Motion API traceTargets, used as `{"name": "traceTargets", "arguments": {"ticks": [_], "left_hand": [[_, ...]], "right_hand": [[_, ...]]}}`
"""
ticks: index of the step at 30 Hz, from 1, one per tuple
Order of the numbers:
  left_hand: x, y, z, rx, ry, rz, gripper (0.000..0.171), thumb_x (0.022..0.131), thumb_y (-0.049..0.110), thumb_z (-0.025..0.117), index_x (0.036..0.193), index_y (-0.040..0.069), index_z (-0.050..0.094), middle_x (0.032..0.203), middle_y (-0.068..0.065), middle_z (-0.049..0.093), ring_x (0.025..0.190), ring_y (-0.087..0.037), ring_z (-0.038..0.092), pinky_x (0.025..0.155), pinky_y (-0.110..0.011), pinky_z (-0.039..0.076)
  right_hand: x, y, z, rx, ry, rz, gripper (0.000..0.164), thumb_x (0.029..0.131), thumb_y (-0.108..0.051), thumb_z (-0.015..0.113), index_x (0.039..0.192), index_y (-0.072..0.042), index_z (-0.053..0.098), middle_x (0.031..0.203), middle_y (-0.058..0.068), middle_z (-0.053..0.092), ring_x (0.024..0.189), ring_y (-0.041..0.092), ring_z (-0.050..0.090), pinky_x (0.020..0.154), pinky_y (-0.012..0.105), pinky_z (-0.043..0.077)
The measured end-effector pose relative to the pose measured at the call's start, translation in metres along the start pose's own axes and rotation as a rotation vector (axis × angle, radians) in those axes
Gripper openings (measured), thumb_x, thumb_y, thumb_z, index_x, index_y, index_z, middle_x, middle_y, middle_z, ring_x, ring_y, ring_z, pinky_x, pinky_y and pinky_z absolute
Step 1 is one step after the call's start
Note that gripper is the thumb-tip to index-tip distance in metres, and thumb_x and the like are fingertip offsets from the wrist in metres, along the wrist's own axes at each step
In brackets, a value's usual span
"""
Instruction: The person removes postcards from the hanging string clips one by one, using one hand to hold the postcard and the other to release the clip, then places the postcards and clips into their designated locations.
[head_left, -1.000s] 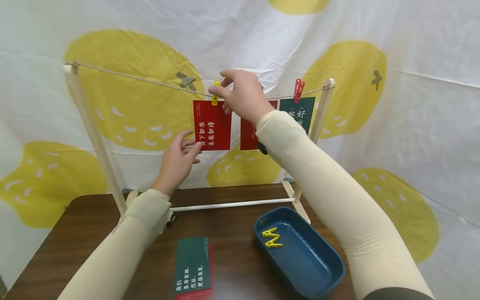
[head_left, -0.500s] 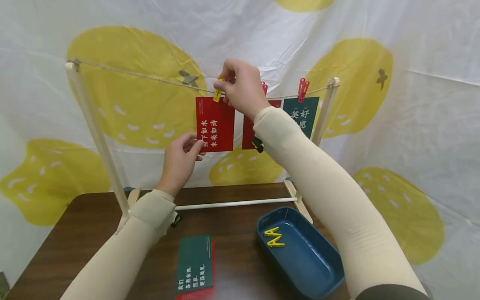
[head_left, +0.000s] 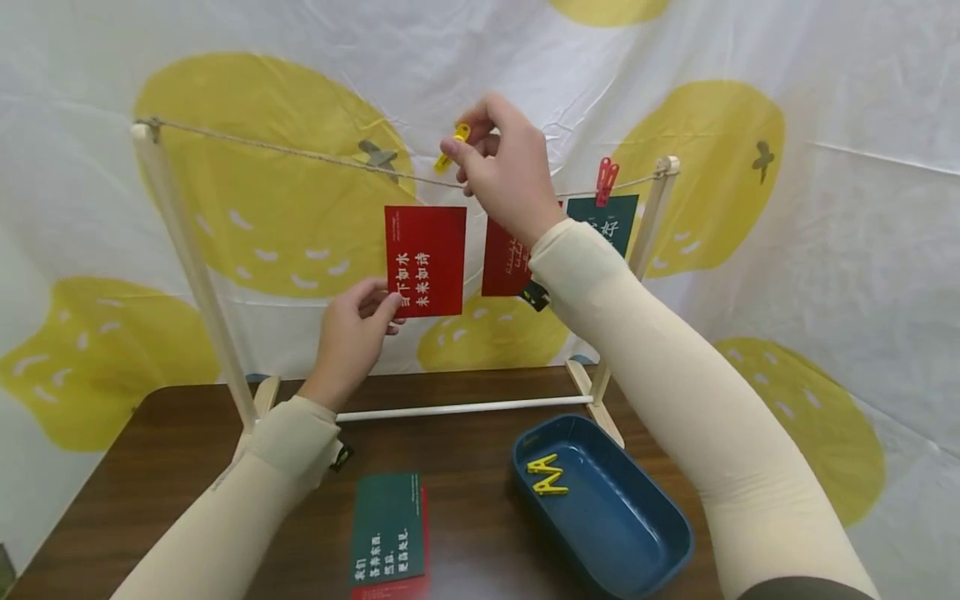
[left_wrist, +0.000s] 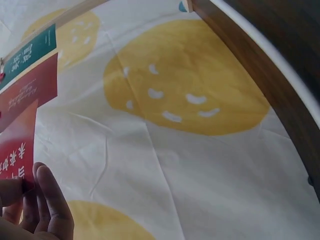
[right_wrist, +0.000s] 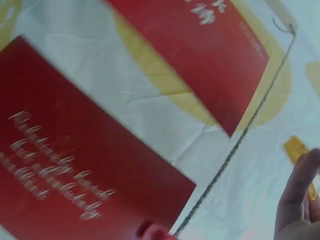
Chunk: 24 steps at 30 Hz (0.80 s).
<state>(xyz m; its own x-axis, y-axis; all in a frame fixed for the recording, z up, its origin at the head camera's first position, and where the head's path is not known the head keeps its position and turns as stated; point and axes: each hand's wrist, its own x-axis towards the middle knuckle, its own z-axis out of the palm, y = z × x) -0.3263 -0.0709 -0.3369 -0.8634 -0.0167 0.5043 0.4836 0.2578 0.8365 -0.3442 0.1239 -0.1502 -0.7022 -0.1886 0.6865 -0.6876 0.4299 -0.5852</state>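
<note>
My left hand (head_left: 351, 333) pinches a red card (head_left: 427, 262) with white lettering by its lower left corner. The card's top edge is a little below the twine line (head_left: 300, 154). Above the twine, my right hand (head_left: 513, 162) holds a yellow clothespin (head_left: 452, 148) between thumb and fingers, apart from the card. In the right wrist view the clothespin (right_wrist: 296, 150) shows off the twine. Another red card (head_left: 502, 258) hangs on the line, partly behind my right hand and wrist. At the right end, a red clothespin (head_left: 606, 182) holds a green card (head_left: 622, 218).
A wooden frame, with its left post (head_left: 197, 275) and right post (head_left: 645, 225), carries the twine. On the brown table (head_left: 187, 467) lie a green card (head_left: 388, 521) over a red one and a blue tray (head_left: 622, 508) with two yellow clothespins (head_left: 547, 475). A lemon-print cloth (head_left: 825, 250) hangs behind.
The yellow clothespin has come up off the twine and the red card in my right hand. My left hand has lowered the card slightly, and its top edge is now below the line.
</note>
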Motion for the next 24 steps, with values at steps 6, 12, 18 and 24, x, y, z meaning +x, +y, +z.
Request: {"name": "traceTargets", "arguments": {"ticks": [6, 12, 18, 24], "left_hand": [[-0.036, -0.007, -0.017, 0.046, -0.051, -0.023, 0.028, 0.102, 0.018, 0.063, 0.126, 0.005, 0.062, 0.103, -0.014, 0.069, 0.082, -0.024, 0.07, 0.067, -0.027, 0.06], [-0.079, -0.015, -0.043, 0.116, -0.134, -0.026, 0.065, 0.099, 0.012, 0.066, 0.155, 0.022, 0.034, 0.1, -0.012, 0.068, 0.077, -0.024, 0.07, 0.067, -0.031, 0.06], [-0.119, -0.019, -0.06, 0.176, -0.231, -0.108, 0.053, 0.096, 0.009, 0.071, 0.143, 0.016, 0.049, 0.105, -0.013, 0.068, 0.073, -0.015, 0.07, 0.064, -0.03, 0.06], [-0.139, -0.021, -0.064, 0.261, -0.245, -0.109, 0.034, 0.092, 0.006, 0.074, 0.124, 0.012, 0.065, 0.081, -0.003, 0.071, 0.063, -0.014, 0.068, 0.061, -0.028, 0.058]], "right_hand": [[-0.049, 0.016, -0.011, 0.092, -0.15, -0.059, 0.036, 0.093, -0.005, 0.07, 0.127, -0.004, 0.057, 0.105, 0.009, 0.057, 0.088, 0.02, 0.069, 0.079, 0.028, 0.059], [-0.111, 0.052, -0.035, -0.1, -0.372, -0.037, 0.029, 0.089, -0.002, 0.072, 0.117, -0.012, 0.069, 0.105, -0.001, 0.056, 0.099, 0.016, 0.064, 0.083, 0.028, 0.058], [-0.16, 0.09, -0.058, -0.271, -0.553, 0.004, 0.023, 0.088, -0.008, 0.075, 0.108, -0.014, 0.066, 0.101, -0.005, 0.064, 0.093, 0.017, 0.061, 0.083, 0.035, 0.058], [-0.188, 0.108, -0.069, -0.233, -0.626, 0.077, 0.022, 0.089, -0.008, 0.076, 0.105, -0.014, 0.061, 0.099, -0.004, 0.064, 0.09, 0.014, 0.062, 0.08, 0.034, 0.057]]}}
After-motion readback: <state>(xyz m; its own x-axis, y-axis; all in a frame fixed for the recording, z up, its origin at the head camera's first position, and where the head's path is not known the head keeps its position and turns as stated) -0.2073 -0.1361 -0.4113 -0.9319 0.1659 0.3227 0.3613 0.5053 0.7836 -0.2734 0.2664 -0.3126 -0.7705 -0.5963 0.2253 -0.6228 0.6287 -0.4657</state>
